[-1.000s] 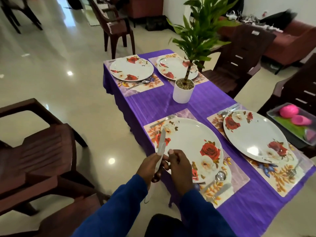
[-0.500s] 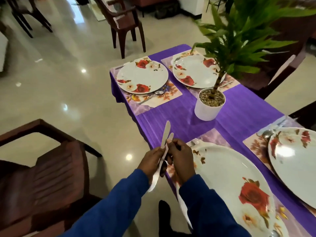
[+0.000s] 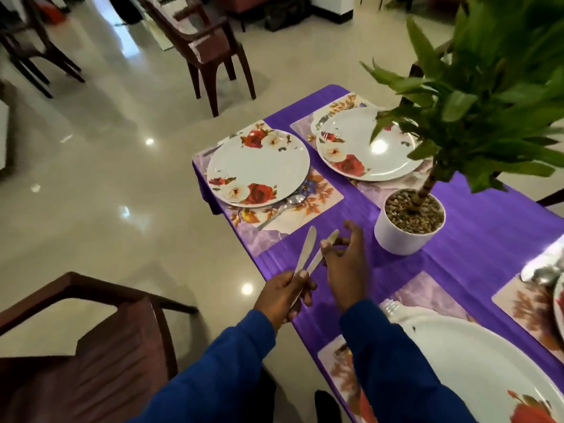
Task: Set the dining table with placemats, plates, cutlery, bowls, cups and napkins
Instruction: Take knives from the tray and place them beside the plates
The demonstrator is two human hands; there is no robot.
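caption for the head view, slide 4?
Left hand holds two knives; right hand pinches one beside a floral plate.

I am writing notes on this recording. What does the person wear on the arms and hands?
Both arms are covered by long blue sleeves, plain, with no visible markings, that end at the wrists. The left hand and the right hand are bare: no gloves, and no rings or watch can be seen. The left sleeve and the right sleeve look alike.
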